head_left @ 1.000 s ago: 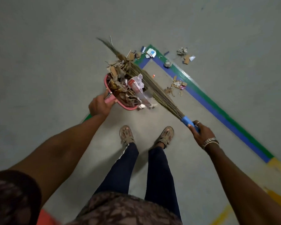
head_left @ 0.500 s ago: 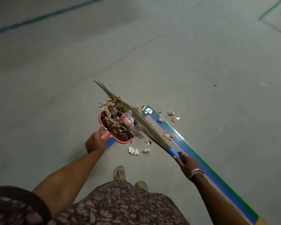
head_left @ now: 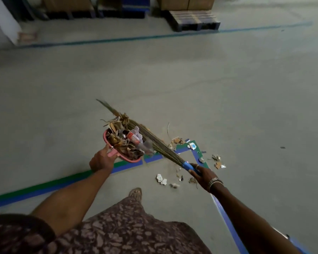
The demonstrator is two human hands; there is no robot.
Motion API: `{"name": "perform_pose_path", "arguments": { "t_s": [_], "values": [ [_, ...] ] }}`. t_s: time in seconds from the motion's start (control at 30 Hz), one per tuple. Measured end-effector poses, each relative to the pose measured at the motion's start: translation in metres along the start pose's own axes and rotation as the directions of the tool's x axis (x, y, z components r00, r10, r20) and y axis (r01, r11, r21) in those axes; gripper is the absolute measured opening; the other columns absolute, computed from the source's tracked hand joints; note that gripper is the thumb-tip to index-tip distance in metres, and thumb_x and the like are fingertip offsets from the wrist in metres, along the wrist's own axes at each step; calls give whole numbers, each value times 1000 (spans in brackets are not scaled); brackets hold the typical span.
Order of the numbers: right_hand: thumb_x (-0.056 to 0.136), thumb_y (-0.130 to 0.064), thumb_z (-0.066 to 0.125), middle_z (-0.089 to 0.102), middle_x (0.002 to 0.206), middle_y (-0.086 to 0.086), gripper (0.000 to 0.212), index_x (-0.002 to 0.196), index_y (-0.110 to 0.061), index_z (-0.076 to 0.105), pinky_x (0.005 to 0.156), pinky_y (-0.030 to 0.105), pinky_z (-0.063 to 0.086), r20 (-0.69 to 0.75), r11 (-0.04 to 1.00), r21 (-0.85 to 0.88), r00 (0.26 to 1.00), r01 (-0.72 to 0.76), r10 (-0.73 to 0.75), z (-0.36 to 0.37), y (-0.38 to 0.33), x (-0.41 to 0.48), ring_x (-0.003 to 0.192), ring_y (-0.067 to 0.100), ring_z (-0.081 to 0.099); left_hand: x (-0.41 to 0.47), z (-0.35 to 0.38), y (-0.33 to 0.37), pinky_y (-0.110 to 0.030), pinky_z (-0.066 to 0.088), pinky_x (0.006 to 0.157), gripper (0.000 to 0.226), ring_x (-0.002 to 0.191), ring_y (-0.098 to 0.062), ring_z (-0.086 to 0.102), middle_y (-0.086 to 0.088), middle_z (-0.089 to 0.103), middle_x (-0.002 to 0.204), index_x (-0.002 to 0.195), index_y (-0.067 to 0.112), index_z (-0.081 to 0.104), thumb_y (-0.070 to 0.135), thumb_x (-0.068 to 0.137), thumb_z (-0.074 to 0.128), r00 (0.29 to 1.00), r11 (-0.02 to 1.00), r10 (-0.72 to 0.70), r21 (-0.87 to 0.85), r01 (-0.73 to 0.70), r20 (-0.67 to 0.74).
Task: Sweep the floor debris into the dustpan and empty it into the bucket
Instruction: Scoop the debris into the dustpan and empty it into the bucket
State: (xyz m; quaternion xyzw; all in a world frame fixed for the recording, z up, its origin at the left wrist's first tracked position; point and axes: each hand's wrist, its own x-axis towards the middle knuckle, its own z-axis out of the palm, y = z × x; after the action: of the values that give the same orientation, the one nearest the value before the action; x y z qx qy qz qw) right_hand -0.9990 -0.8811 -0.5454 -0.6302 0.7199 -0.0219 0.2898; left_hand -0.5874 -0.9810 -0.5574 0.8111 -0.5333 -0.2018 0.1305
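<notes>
Pink dustpan [head_left: 131, 160], heaped with debris [head_left: 124, 142], held off the grey floor [head_left: 228, 99] at centre, above green-and-blue tape [head_left: 62, 182]. Left hand [head_left: 101, 160]: fingers curled round its handle. Right hand [head_left: 203, 173]: fingers wrapped round the broom [head_left: 155, 144], its bristles lying across the load. Loose scraps [head_left: 162, 179] lie beneath; pallet [head_left: 193, 20] far behind

Dim, flat light w/ soft shadows; motion blur, wide-angle bend at edges

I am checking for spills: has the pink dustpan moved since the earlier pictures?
Cannot tell: the camera tilted up. The dustpan stays over the same tape line, left of its corner.
</notes>
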Motion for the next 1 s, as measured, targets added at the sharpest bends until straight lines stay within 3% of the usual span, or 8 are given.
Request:
{"name": "perform_pose_path", "arguments": {
  "t_s": [0.1, 0.2, 0.33, 0.43, 0.53, 0.6, 0.73, 1.0],
  "values": [
    [96, -55, 48, 72, 107, 1, 47, 138, -34, 53, 69, 24, 42, 16, 995, -26, 996, 92, -92, -10, -18, 21, 85, 16, 64, -15, -16, -23, -44, 52, 81, 71, 104, -41, 65, -15, 70, 120, 141, 27, 55, 46, 78, 81, 994, 995, -91, -47, 88, -64],
    [85, -80, 32, 73, 103, 1, 69, 137, -38, 52, 70, 30, 51, 29, 979, -68, 981, 192, -190, -6, -36, 43, 85, 19, 68, -30, -32, -53, -45, 52, 82, 70, 106, -41, 65, -16, 69, 121, 141, 24, 56, 46, 79, 80, 979, 982, -170, -101, 159, -109],
    [91, -67, 43, 73, 101, 0, 52, 132, -37, 56, 70, 31, 49, 68, 948, -112, 954, 299, -293, 2, -78, 59, 86, 20, 67, -51, -60, -91, -45, 51, 84, 70, 112, -40, 62, -15, 67, 125, 142, 20, 55, 46, 81, 78, 951, 961, -260, -143, 237, -168],
    [81, -84, 34, 74, 101, 2, 73, 127, -35, 61, 74, 34, 52, 75, 921, -57, 921, 386, -382, 19, -105, 70, 90, 22, 69, -65, -78, -118, -45, 50, 87, 66, 114, -41, 61, -17, 65, 128, 142, 18, 54, 43, 84, 75, 931, 948, -303, -159, 274, -201],
    [93, -58, 52, 74, 100, 3, 44, 130, -35, 61, 67, 27, 43, 115, 897, -104, 901, 430, -418, 30, -143, 65, 88, 21, 68, -78, -93, -148, -45, 49, 87, 67, 114, -41, 60, -17, 65, 128, 143, 21, 54, 45, 84, 75, 903, 926, -368, -178, 334, -220],
    [96, -51, 53, 73, 101, 0, 41, 132, -35, 59, 68, 25, 41, 146, 871, -108, 874, 479, -463, 40, -167, 64, 88, 18, 67, -84, -102, -169, -44, 48, 87, 67, 113, -41, 60, -16, 65, 127, 142, 24, 55, 47, 82, 76, 884, 906, -411, -210, 368, -224],
    [93, -62, 47, 67, 89, -6, 50, 133, -35, 57, 66, 27, 43, 214, 831, -131, 834, 541, -509, 61, -213, 65, 74, 9, 59, -97, -119, -215, -41, 48, 83, 67, 109, -40, 62, -17, 67, 121, 142, 29, 55, 49, 81, 77, 836, 869, -488, -226, 439, -252],
    [87, -72, 44, 73, 102, -8, 57, 131, -39, 58, 76, 28, 52, 337, 767, -151, 762, 623, -553, 129, -323, 64, 85, 10, 67, -122, -143, -340, -42, 52, 77, 62, 99, -41, 65, -15, 70, 113, 136, 36, 57, 51, 78, 76, 739, 783, -617, -309, 540, -271]
  ]
}}
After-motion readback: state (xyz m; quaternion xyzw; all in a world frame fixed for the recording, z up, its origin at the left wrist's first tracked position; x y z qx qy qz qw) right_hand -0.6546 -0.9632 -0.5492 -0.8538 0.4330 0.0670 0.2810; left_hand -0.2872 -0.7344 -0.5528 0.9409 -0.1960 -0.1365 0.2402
